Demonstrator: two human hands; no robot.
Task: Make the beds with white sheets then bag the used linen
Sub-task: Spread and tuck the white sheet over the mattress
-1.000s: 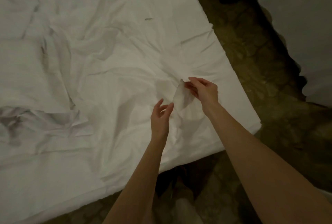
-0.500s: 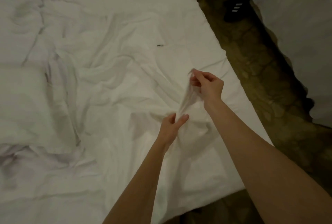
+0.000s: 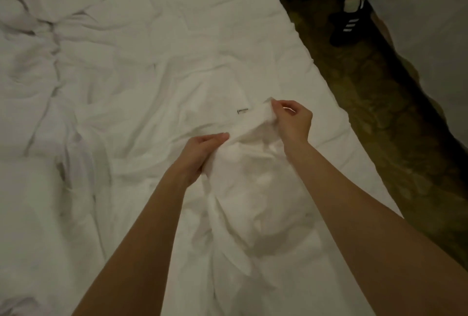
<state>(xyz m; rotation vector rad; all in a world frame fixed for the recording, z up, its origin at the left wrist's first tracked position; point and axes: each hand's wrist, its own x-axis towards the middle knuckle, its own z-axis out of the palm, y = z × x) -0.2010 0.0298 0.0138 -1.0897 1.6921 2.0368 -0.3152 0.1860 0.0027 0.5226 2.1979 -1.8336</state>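
Note:
A crumpled white sheet [image 3: 131, 82] covers the bed and fills most of the head view. My right hand [image 3: 293, 123] pinches a raised corner of the sheet, lifted off the bed. My left hand [image 3: 202, 151] grips the same fold lower down and to the left, fingers curled round the cloth. Between the two hands the fabric is pulled up into a ridge. A small dark label [image 3: 242, 111] lies on the sheet just beyond the hands.
The bed's right edge runs diagonally from top centre to bottom right. A dark patterned floor [image 3: 379, 118] lies beside it. Another person's foot in a black striped shoe [image 3: 350, 24] stands at the top right, next to a second white bed [image 3: 425, 24].
My left hand has closed on the sheet, which it only reached for a second ago. Both hands have drawn the fold higher, and the view has shifted further up the bed.

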